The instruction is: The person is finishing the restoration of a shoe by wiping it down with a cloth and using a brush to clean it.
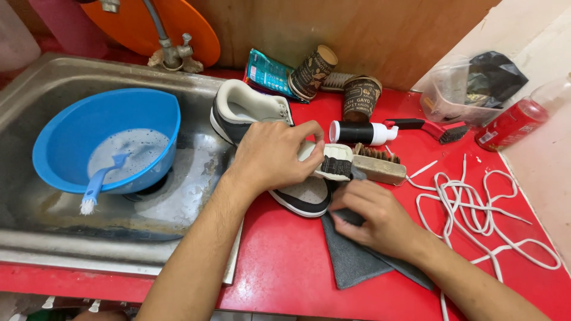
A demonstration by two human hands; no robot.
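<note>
— One view only, worn on the head, looking steeply down and a little forward over a glossy red countertop (285, 261).

— How near?

— Close: forearms entering from the bottom edge, left hand (275, 156) and right hand (373, 215) near the centre of the frame.

— Facing which way?

— Toward a brown wooden back wall (369, 30) along the top, with a metal tap (169, 50) at upper left. Stainless steel sink (35, 107) filling the left half, pale wall (535, 24) cutting the upper right corner.

— Any overlap with another view?

— None; a single camera.
</note>
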